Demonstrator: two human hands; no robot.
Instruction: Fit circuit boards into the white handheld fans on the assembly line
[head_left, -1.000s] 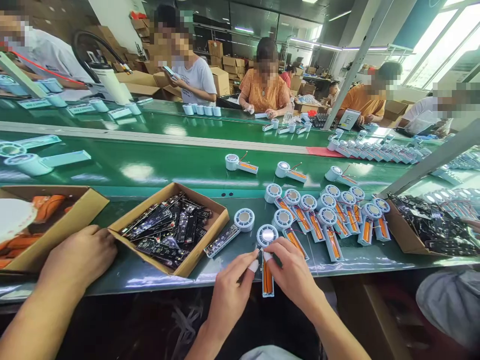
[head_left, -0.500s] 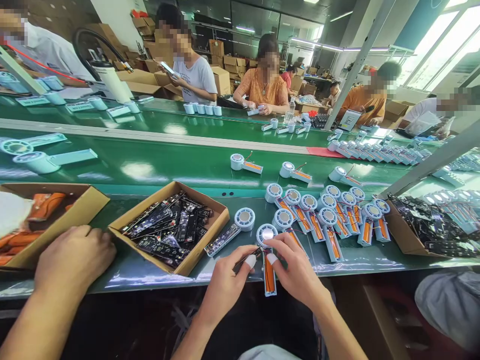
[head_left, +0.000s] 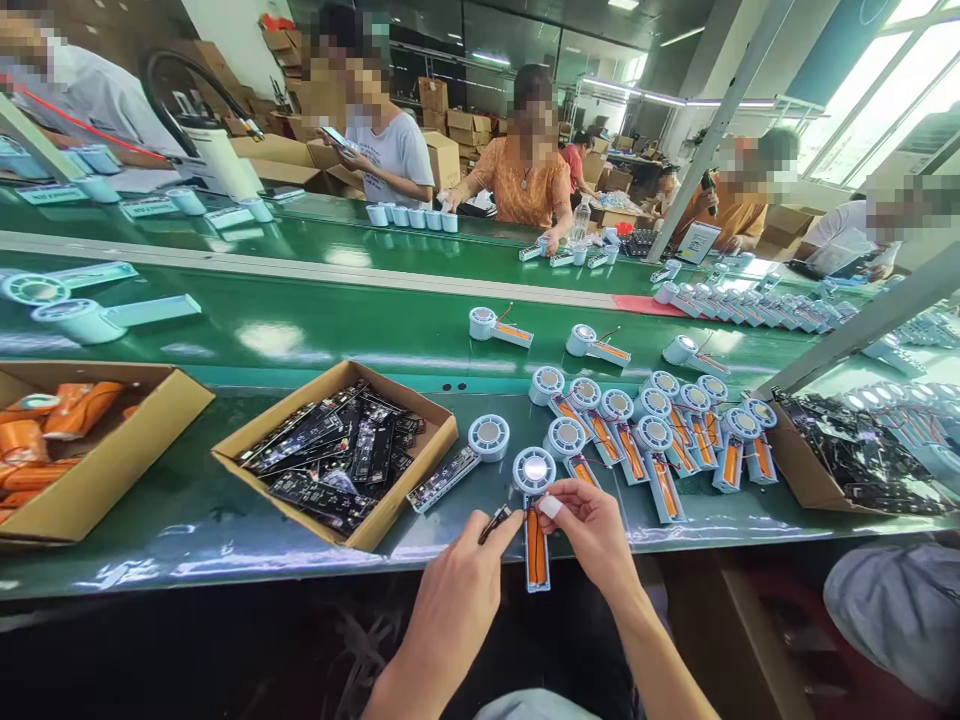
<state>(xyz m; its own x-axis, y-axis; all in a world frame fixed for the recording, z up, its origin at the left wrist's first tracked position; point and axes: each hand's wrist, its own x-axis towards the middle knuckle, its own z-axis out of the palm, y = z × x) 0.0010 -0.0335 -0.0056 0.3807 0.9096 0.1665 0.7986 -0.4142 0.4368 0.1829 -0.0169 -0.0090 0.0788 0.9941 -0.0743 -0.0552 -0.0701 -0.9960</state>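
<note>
- Blue fan (head_left: 535, 472) is right in front of me at the table (head_left: 187, 525) edge, between my two hands, with its handle pointing at me and orange inside it.
- My left hand (head_left: 459, 585) is curled closed around a small dark piece (head_left: 493, 524), just beside the handle.
- My right hand (head_left: 592, 528) is at the top of the handle, with its fingers bent in. I can't tell if they pinch tight or have a wire. Its thumb wears a white cover (head_left: 551, 507).
- Near my left hand lies another fan (head_left: 489, 438) with a dark board in its handle.
- Past that sits a box of dark boards (head_left: 435, 436).
- To the right is a bunch of fans (head_left: 655, 433) with orange handles.
- Farther out, three fans (head_left: 501, 328) lie on the green belt (head_left: 360, 330).
- Across from me is a person in orange (head_left: 521, 185).
</note>
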